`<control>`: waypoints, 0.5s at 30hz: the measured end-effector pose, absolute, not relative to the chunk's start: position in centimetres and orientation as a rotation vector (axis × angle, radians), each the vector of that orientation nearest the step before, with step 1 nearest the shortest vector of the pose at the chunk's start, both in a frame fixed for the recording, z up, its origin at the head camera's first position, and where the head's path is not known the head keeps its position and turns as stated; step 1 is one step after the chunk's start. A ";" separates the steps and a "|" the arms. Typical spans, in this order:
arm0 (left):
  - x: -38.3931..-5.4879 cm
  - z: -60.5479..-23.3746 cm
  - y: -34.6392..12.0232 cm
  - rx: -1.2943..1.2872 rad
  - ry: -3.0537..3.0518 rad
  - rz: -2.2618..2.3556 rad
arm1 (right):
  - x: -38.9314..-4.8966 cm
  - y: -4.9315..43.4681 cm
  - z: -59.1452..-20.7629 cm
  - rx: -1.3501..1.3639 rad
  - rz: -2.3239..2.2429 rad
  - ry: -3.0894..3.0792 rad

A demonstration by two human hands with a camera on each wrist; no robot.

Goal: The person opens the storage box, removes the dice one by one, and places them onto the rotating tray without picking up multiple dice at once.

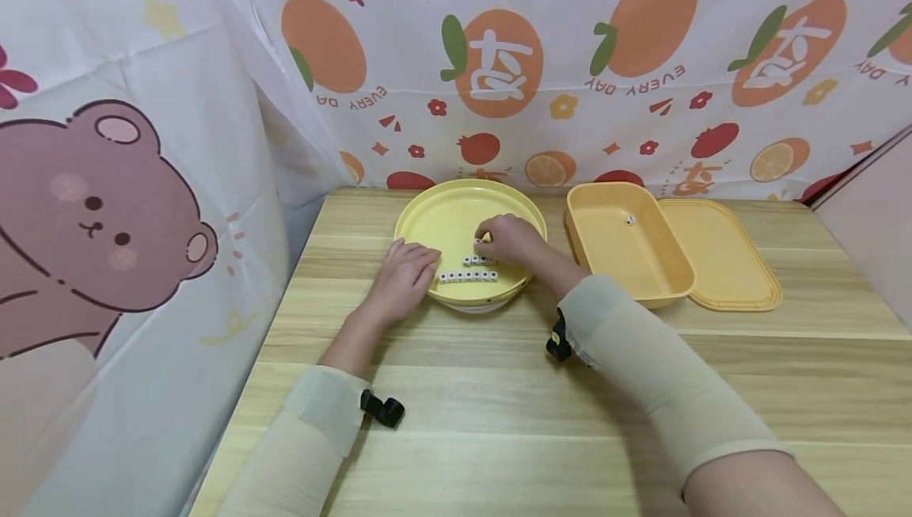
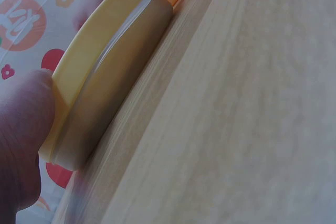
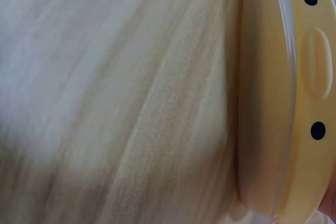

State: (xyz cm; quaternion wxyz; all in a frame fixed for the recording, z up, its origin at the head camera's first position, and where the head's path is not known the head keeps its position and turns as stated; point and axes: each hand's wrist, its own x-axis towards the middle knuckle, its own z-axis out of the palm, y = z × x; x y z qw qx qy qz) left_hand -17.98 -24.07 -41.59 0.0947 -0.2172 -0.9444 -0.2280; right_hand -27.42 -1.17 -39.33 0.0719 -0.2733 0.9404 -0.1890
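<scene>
On the table stands a round yellow container [image 1: 427, 220] with a rimmed, tray-like top. Small white dice [image 1: 468, 275] with dark dots form a straight row near its front rim. Behind them is a shorter row of dice [image 1: 474, 260], partly hidden by the right hand. My right hand [image 1: 514, 241] reaches over the top and pinches a single die [image 1: 479, 241] between thumb and fingertips. At the left rim rests my left hand [image 1: 402, 275], its fingers loosely extended. In the left wrist view its thumb side [image 2: 26, 111] lies against the container's edge [image 2: 73, 72].
To the right stands an orange-yellow rectangular box [image 1: 620, 264] with one die [image 1: 630, 219] inside. Its matching lid [image 1: 720, 256] lies flat beside it, partly under the box's edge. A fruit-print curtain [image 1: 570, 129] hangs behind the wooden table [image 1: 499, 406].
</scene>
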 end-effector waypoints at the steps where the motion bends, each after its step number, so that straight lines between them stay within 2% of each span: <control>1: -17.9 -41.6 -24.0 -0.645 -2.801 -0.674 | -27.4 -1.2 -39.4 -0.815 -0.565 2.824; 9: -17.8 -41.7 -23.7 -0.650 -2.803 -0.678 | -27.0 -0.2 -38.9 -0.765 -0.657 2.805; 15: -18.1 -42.0 -24.1 -0.666 -2.765 -0.684 | -28.0 4.0 -37.0 -0.660 -0.919 2.901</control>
